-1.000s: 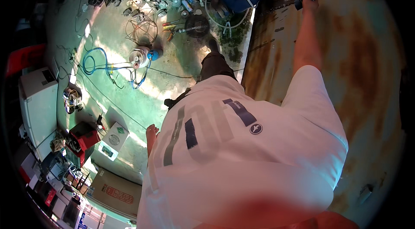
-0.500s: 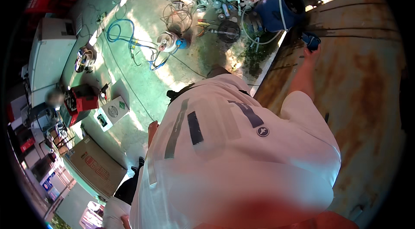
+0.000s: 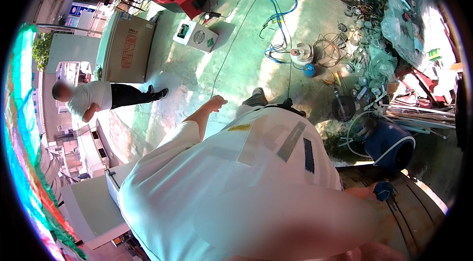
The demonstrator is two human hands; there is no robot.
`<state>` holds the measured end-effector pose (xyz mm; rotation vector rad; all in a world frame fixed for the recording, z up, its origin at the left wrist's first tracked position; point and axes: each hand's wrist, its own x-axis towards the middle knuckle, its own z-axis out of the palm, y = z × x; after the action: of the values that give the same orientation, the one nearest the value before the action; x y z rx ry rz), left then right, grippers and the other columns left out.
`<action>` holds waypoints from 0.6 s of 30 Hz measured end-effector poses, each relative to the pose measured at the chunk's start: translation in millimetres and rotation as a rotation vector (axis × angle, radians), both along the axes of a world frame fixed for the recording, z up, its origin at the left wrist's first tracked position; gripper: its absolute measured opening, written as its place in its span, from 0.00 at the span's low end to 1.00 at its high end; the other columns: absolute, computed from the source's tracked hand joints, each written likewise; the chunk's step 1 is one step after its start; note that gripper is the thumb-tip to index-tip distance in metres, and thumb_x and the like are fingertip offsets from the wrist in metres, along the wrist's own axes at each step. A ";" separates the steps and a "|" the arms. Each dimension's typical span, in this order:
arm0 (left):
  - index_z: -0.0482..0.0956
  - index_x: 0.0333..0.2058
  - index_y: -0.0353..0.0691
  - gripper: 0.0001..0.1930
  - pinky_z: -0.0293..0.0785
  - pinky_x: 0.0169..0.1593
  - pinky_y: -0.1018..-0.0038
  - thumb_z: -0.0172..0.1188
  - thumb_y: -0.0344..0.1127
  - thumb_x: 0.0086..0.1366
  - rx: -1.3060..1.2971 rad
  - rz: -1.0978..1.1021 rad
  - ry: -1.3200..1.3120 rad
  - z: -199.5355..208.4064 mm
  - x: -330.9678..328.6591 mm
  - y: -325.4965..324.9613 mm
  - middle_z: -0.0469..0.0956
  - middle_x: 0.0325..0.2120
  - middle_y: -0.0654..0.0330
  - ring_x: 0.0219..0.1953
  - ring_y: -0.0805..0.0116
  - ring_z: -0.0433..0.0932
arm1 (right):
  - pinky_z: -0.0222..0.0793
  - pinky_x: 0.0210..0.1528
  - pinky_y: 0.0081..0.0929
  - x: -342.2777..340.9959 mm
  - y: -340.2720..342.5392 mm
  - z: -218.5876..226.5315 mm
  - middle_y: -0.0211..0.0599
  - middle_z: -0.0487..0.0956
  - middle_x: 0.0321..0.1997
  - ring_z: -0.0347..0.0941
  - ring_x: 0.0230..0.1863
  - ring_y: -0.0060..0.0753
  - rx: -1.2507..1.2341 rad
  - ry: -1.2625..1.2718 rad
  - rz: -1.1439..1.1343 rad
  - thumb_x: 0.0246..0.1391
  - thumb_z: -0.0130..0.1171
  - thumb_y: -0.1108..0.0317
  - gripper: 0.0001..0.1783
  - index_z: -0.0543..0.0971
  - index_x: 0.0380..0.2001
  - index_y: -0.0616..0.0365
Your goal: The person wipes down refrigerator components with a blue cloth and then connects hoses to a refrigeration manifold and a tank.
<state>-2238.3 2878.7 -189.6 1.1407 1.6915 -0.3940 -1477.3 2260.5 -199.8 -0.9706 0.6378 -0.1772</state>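
A person [image 3: 97, 95] in dark trousers is standing near a big brown box [image 3: 129, 51]. A white box [image 3: 195, 36] is lying near a red case [image 3: 189, 1]. A blue hose [image 3: 285, 13] is looping across the floor [image 3: 235, 54], and crumpled plastic [image 3: 382, 64] is lying among scattered scrap.

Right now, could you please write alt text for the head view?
The person's right hand holds a dark-blue object by a brown surface, while the left hand, nothing visible in it, hangs over a cluttered floor. Another person stands at the left; a blue barrel is at the right.
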 end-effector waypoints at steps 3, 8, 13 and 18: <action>0.77 0.49 0.45 0.23 0.81 0.41 0.62 0.68 0.52 0.63 0.012 -0.048 -0.013 -5.4 9.2 17.7 0.79 0.44 0.58 0.43 0.64 0.80 | 0.68 0.47 0.51 6.6 6.3 17.7 0.33 0.81 0.51 0.77 0.50 0.44 -0.041 0.022 0.036 0.58 0.50 0.41 0.26 0.81 0.47 0.45; 0.79 0.47 0.43 0.19 0.81 0.39 0.65 0.67 0.50 0.65 0.134 0.052 -0.072 0.2 15.3 61.2 0.80 0.39 0.61 0.43 0.66 0.81 | 0.68 0.47 0.49 3.6 12.2 31.2 0.33 0.82 0.49 0.77 0.49 0.43 -0.093 0.059 0.087 0.57 0.49 0.42 0.25 0.81 0.46 0.45; 0.77 0.50 0.44 0.21 0.79 0.45 0.63 0.64 0.51 0.67 0.085 -0.013 -0.150 -12.8 52.4 86.8 0.79 0.41 0.62 0.43 0.66 0.80 | 0.67 0.47 0.48 -9.9 -28.3 67.0 0.32 0.82 0.48 0.77 0.48 0.42 -0.122 0.076 0.062 0.56 0.48 0.44 0.24 0.82 0.45 0.45; 0.76 0.51 0.43 0.19 0.78 0.44 0.63 0.61 0.48 0.67 0.028 -0.059 -0.180 -27.6 16.5 108.4 0.78 0.40 0.64 0.43 0.67 0.79 | 0.66 0.47 0.46 -7.8 -20.3 75.3 0.31 0.82 0.46 0.77 0.47 0.41 -0.007 0.075 -0.100 0.55 0.46 0.45 0.24 0.82 0.45 0.44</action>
<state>-2221.8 2987.1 -217.2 1.2122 1.5137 -0.2954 -1485.1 2240.2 -124.5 -0.9559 0.7561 -0.2327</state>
